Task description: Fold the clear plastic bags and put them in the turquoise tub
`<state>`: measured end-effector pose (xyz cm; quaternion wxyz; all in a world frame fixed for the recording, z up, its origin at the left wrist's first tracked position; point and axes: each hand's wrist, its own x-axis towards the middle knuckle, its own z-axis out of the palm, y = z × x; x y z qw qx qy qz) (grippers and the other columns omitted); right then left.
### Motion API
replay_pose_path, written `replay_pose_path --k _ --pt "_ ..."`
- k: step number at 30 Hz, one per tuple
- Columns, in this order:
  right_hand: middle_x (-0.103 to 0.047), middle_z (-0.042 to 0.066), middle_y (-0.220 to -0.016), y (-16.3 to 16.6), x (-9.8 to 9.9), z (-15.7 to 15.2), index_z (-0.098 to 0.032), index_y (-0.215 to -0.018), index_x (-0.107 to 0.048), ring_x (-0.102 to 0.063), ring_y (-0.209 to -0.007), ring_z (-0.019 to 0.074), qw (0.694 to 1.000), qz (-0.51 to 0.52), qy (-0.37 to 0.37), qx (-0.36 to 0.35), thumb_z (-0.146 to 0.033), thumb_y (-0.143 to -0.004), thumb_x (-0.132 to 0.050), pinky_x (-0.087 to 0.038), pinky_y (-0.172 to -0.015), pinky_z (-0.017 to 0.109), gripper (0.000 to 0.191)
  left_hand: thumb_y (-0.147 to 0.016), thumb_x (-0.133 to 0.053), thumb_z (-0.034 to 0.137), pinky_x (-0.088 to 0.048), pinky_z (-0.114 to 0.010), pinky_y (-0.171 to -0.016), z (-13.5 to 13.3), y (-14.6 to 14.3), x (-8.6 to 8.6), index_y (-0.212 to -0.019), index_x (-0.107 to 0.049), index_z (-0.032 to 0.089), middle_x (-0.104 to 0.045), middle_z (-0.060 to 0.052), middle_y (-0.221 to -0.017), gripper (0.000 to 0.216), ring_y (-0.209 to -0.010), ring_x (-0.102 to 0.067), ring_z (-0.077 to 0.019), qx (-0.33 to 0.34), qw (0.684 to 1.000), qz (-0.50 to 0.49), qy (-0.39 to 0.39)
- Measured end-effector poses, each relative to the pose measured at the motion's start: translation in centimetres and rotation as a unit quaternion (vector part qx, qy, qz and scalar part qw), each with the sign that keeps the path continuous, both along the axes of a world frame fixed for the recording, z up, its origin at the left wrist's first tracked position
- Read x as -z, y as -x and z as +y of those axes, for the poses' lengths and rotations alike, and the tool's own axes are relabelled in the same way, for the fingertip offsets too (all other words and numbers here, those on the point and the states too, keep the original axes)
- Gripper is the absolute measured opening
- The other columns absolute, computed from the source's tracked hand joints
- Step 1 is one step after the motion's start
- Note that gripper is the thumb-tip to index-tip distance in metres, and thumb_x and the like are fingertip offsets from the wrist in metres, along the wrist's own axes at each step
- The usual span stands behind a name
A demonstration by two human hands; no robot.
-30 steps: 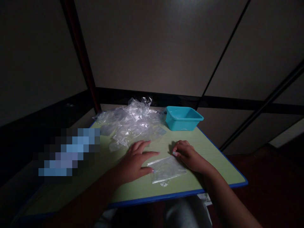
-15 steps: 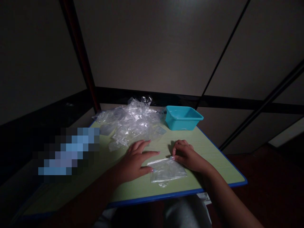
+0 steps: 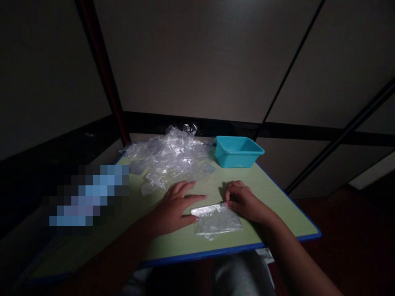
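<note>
A clear plastic bag (image 3: 219,223), folded into a flat rectangle, lies near the front edge of the table. A shiny strip runs along its far side. My left hand (image 3: 176,209) rests to the left with fingers spread, its thumb tip touching the bag's left edge. At the far right corner of the bag, my right hand (image 3: 245,202) has its fingers curled under and its thumb against the plastic. What lies inside those curled fingers is partly hidden.
A heap of crumpled clear plastic bags (image 3: 173,158) spreads over the back left of the light green table (image 3: 286,216), which has a blue edge. At the back right stands a turquoise plastic basket (image 3: 239,160). A blurred-out patch (image 3: 92,197) covers the left side. Dark panels stand behind.
The bag's far edge, a thin line before, now shows as a wider shiny strip laid toward me. Both hands have hardly moved.
</note>
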<state>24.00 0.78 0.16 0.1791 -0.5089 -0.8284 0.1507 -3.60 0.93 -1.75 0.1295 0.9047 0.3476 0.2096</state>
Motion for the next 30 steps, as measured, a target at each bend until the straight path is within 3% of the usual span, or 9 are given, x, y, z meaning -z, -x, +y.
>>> replay_pose_path --k 12,18,23,27,30 --pt "-0.058 0.003 -0.086 -0.1 0.2 0.2 -0.021 -0.073 -0.059 -0.048 -0.093 0.0226 1.0 0.006 -0.006 0.01 -0.026 -0.078 -0.065 -0.035 -0.079 0.034 0.009 -0.08 -0.065 0.035 -0.024 -0.049 -0.105 -0.3 0.0 -0.2 -0.131 -0.047 0.039 -0.027 -0.004 -0.145 0.054 -0.132 -0.022 -0.032 -0.007 1.0 0.022 -0.016" --pt "-0.058 0.003 -0.085 -0.1 0.2 0.2 -0.021 -0.073 -0.059 -0.048 -0.093 0.0229 1.0 0.004 -0.012 0.01 -0.025 -0.077 -0.065 -0.035 -0.078 0.034 0.008 -0.083 -0.063 0.038 -0.022 -0.053 -0.104 -0.5 0.1 -0.3 -0.129 -0.045 0.047 -0.02 -0.001 -0.149 0.051 -0.133 -0.019 -0.0345 0.029 0.998 0.036 -0.041" --pt "-0.059 0.003 -0.083 -0.1 0.3 0.3 -0.021 -0.071 -0.059 -0.049 -0.09 0.0222 1.0 0.003 -0.022 0.016 -0.024 -0.076 -0.066 -0.035 -0.077 0.034 0.009 -0.083 -0.063 0.037 -0.019 -0.057 -0.104 -0.3 0.1 -0.1 -0.125 -0.05 0.047 -0.019 0.002 -0.152 0.045 -0.135 -0.016 -0.0361 0.036 0.998 0.048 -0.035" --pt "-0.058 0.004 -0.089 0.5 -0.4 -0.5 -0.021 -0.078 -0.06 -0.048 -0.094 0.0239 0.998 0.009 -0.055 0.041 -0.027 -0.078 -0.065 -0.035 -0.081 0.038 0.007 -0.088 -0.057 0.037 -0.014 -0.06 -0.104 -0.2 0.1 -0.3 -0.13 -0.045 0.044 -0.023 0.002 -0.151 0.044 -0.138 -0.012 -0.0338 0.062 0.995 0.072 -0.016" --pt "-0.057 0.006 -0.101 1.3 -1.4 -2.8 -0.022 -0.09 -0.058 -0.046 -0.102 0.0253 0.992 0.014 -0.114 0.05 -0.026 -0.082 -0.06 -0.033 -0.086 0.042 0.009 -0.092 -0.05 0.033 -0.011 -0.059 -0.106 0.0 0.0 -0.3 -0.135 -0.037 0.041 -0.028 0.003 -0.148 0.046 -0.139 -0.013 -0.0288 0.093 0.992 0.089 0.005"
